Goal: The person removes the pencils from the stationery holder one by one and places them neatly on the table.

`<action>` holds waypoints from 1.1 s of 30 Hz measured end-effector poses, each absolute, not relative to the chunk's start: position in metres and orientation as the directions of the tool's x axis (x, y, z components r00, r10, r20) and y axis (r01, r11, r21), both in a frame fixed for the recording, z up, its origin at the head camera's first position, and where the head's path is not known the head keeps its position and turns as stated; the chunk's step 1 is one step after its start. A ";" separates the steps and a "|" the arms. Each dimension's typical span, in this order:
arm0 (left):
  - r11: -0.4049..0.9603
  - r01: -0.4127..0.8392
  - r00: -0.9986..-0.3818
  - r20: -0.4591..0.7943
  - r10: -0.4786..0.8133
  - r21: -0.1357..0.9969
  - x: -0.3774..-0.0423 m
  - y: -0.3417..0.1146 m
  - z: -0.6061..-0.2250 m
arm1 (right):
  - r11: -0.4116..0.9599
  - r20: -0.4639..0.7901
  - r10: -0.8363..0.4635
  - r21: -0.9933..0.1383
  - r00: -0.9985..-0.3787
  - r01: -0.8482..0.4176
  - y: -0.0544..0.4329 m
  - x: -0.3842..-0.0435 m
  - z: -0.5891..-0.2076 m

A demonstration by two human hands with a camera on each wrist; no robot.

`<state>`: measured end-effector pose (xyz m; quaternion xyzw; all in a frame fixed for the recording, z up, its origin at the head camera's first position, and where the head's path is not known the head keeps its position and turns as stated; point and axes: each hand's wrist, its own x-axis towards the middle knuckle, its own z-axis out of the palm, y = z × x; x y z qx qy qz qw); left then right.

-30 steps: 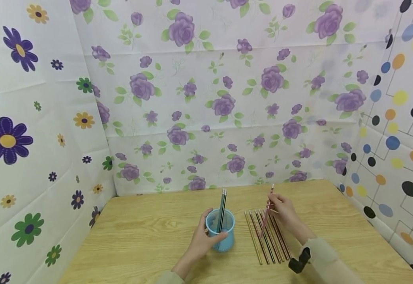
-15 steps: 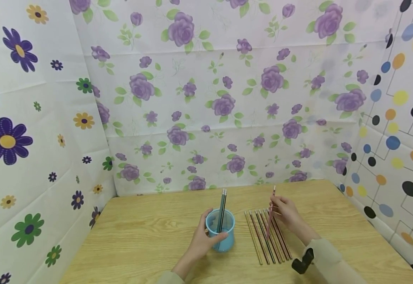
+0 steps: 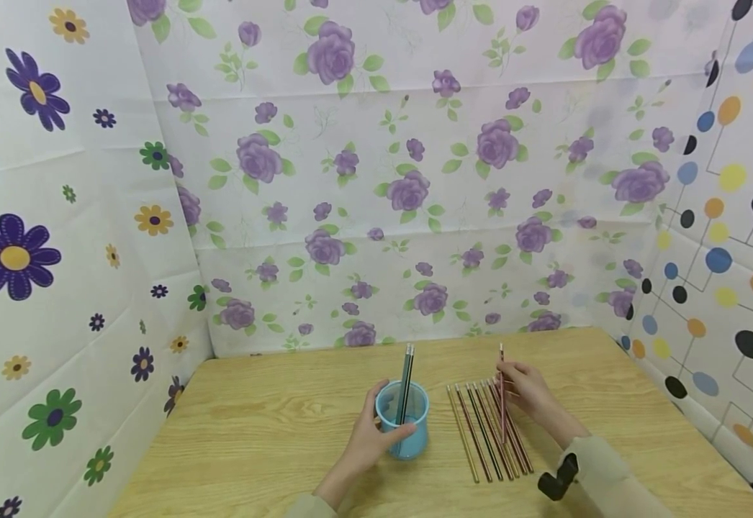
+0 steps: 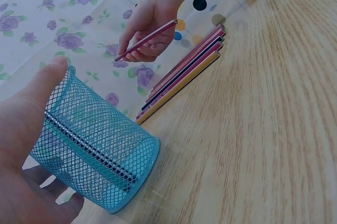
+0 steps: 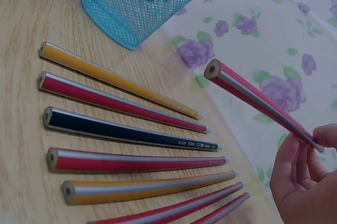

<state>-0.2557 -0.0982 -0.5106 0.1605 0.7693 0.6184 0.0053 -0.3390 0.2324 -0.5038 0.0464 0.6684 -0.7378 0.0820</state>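
Observation:
My left hand (image 3: 366, 440) grips a light-blue mesh pencil cup (image 4: 100, 140), fingers and thumb round its sides. Dark pencils (image 3: 407, 374) stand in the cup, leaning, their upper ends above the rim. Off to the right, my right hand (image 3: 530, 394) pinches a red pencil (image 5: 258, 100) near its eraser end, raised above the table. Its unsharpened end points down in the head view. Beneath it lie several pencils side by side: a yellow one (image 5: 116, 78), a dark one (image 5: 126, 132) and red ones, one being this red pencil (image 5: 131, 160).
The wood-grain table (image 3: 253, 432) carries the cup and the pencil row, which lies just right of the cup. Flowered cloth (image 3: 350, 180) hangs behind, with a dotted cloth (image 3: 726, 302) on the right. A black device (image 3: 558, 477) sits on my right wrist.
My right hand has shifted slightly right and toward me with the red pencil, which has turned from slanted to nearly upright in the head view. My left hand and the cup stay put.

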 end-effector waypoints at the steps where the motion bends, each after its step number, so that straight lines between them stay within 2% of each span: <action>1: 0.184 0.239 -0.949 0.189 0.253 0.953 -0.256 -0.098 -0.511 | -0.091 -0.181 -0.056 -0.978 -0.982 0.186 0.233 -0.339 -0.505; 20: 0.184 0.235 -0.952 0.188 0.242 0.954 -0.254 -0.097 -0.509 | -0.030 -0.207 -0.055 -0.978 -0.977 0.208 0.249 -0.341 -0.515; 33: 0.186 0.236 -0.951 0.187 0.247 0.954 -0.253 -0.097 -0.507 | 0.165 -0.200 -0.029 -0.967 -0.979 0.192 0.249 -0.335 -0.519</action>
